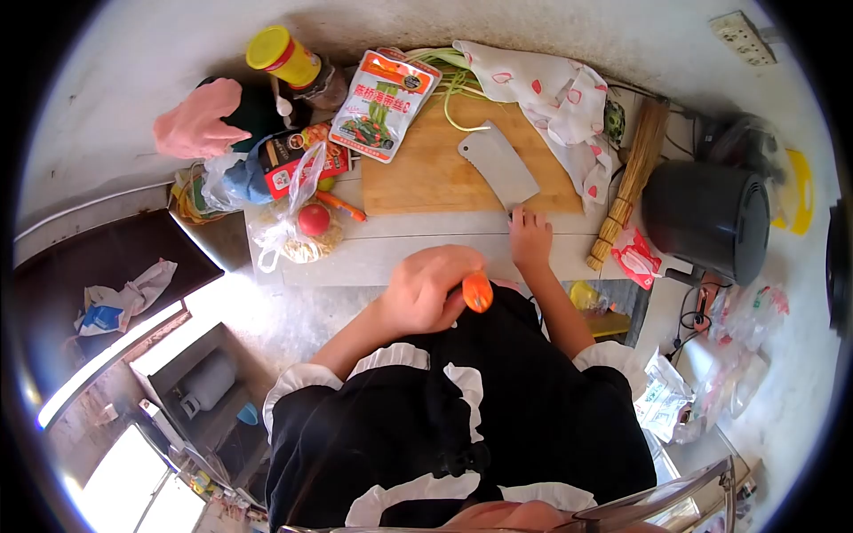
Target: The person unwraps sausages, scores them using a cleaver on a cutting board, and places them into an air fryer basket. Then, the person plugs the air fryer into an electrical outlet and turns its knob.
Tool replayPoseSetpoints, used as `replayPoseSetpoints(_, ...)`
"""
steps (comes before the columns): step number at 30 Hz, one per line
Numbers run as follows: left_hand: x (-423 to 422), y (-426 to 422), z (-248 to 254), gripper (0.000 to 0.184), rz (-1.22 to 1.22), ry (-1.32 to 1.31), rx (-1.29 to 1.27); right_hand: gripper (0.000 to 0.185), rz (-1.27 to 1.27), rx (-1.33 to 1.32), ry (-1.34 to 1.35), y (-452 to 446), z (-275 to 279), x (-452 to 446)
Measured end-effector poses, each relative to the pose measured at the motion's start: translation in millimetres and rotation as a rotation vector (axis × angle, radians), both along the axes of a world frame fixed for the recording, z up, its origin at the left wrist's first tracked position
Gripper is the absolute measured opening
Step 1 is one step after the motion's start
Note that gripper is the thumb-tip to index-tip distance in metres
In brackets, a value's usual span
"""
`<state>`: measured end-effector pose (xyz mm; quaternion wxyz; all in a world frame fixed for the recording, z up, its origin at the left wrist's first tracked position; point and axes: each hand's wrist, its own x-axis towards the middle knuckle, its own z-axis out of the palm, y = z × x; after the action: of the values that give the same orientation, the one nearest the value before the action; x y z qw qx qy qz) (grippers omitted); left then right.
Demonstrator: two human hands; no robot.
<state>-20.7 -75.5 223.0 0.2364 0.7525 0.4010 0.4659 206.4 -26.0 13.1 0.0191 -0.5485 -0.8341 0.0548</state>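
My left hand (434, 286) is closed around a carrot (478, 291), held above my lap just in front of the table edge. Only the carrot's blunt orange end shows; the rest is inside my fist. At the near edge of the wooden cutting board (413, 191), my right hand (531, 235) has its fingers closed on the handle of a cleaver (499, 166). The wide blade lies over the board and points away from me, angled to the left. Most of the handle is hidden under my fingers.
Seaweed packets (382, 105), green stalks (458, 84) and a patterned cloth (542, 89) lie at the board's far side. Left are a bag with a red fruit (314, 219), another carrot (342, 206) and a yellow-lidded jar (284, 55). Right are a straw brush (631, 182) and a black pot (702, 218).
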Motion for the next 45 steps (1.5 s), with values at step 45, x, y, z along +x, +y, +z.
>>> replayPoseSetpoints(45, 4, -32, 104, 0.019, 0.046, -0.345, 0.282, 0.032, 0.803, 0.953, 0.974, -45, 346, -44)
